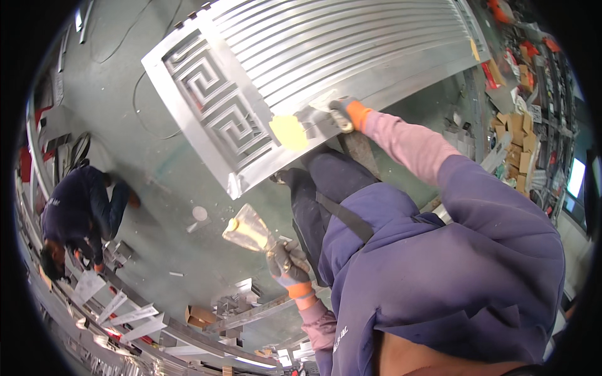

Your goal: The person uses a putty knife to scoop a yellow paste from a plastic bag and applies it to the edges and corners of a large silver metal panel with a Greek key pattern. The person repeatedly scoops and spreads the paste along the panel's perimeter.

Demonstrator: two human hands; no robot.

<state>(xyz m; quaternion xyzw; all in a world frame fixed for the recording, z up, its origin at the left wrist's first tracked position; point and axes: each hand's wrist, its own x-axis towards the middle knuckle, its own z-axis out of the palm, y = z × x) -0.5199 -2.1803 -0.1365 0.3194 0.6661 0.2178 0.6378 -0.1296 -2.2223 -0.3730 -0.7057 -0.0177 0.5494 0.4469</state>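
My left hand (287,261), in a grey and orange work glove, grips a wide putty knife (249,230) above the floor. A lump of yellowish putty sits on its blade. In a matching glove, my right hand (350,110) holds a second putty knife (324,101), its pale blade at the face of a metal door panel (367,91). Left of that blade, a patch of yellow putty (289,133) is spread on the panel near its edge. Ribbed slats and a Greek-key fretwork section (225,113) make up the panel, which lies raised above my feet.
Another person (84,207) crouches on the left, bent over metal pieces. Cut metal profiles (136,319) lie along the lower left. A cable (136,103) curls across the floor. Cardboard boxes (517,141) and cluttered shelving (555,103) stand at the right.
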